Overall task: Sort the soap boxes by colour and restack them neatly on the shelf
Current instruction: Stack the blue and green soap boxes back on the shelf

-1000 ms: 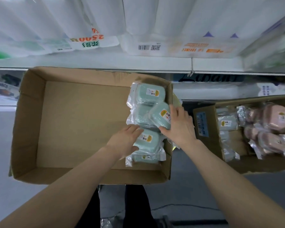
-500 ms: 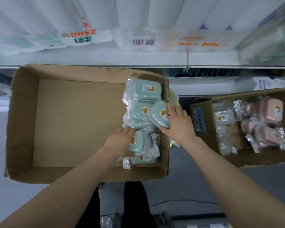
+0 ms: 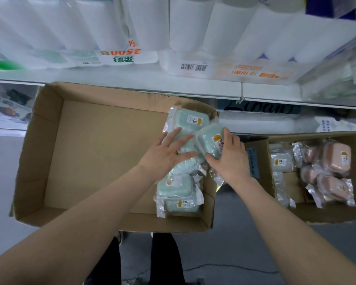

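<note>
Several green soap boxes in clear wrappers lie stacked along the right wall of a large cardboard box (image 3: 49,161). My right hand (image 3: 230,159) grips one tilted green soap box (image 3: 209,140) by its right side, just above the stack. My left hand (image 3: 164,153) lies flat with spread fingers on the green boxes beside it. Another green box (image 3: 190,120) sits at the far end of the row, and two more (image 3: 176,187) lie nearer me. A second cardboard box (image 3: 257,159) at the right holds pink soap boxes (image 3: 337,157) and a grey-green one (image 3: 281,161).
A white shelf edge (image 3: 132,83) runs above the boxes, loaded with wrapped paper-roll packs (image 3: 193,38). The left two thirds of the large box floor is bare cardboard. Grey floor and my dark trouser legs (image 3: 164,258) show below.
My left hand left the near green box and moved up, now spread flat on the middle boxes. My right hand kept its grip on the tilted green box, which shifted slightly.
</note>
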A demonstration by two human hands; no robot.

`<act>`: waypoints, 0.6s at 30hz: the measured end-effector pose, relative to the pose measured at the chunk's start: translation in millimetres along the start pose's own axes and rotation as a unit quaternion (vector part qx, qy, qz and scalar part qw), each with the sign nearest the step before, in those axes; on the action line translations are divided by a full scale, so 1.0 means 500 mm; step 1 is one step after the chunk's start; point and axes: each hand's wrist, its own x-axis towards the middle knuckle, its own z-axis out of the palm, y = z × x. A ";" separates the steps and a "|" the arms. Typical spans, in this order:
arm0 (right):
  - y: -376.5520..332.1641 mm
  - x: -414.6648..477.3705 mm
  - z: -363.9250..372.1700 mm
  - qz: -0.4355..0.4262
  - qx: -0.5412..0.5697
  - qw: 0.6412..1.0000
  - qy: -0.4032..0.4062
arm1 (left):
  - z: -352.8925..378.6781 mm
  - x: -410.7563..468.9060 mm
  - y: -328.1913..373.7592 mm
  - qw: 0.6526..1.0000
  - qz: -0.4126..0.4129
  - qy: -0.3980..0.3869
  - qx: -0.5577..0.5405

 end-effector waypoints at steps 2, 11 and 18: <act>0.007 0.003 0.004 0.012 0.002 1.000 0.001 | -0.003 0.025 0.008 0.999 -0.041 -0.027 -0.020; 0.017 0.008 0.029 0.023 -0.014 0.999 -0.022 | 0.030 0.073 0.051 0.930 -0.242 -0.005 -0.276; 0.027 0.042 0.019 0.055 -0.042 0.997 0.039 | 0.032 0.142 0.045 0.908 -0.300 -0.011 -0.293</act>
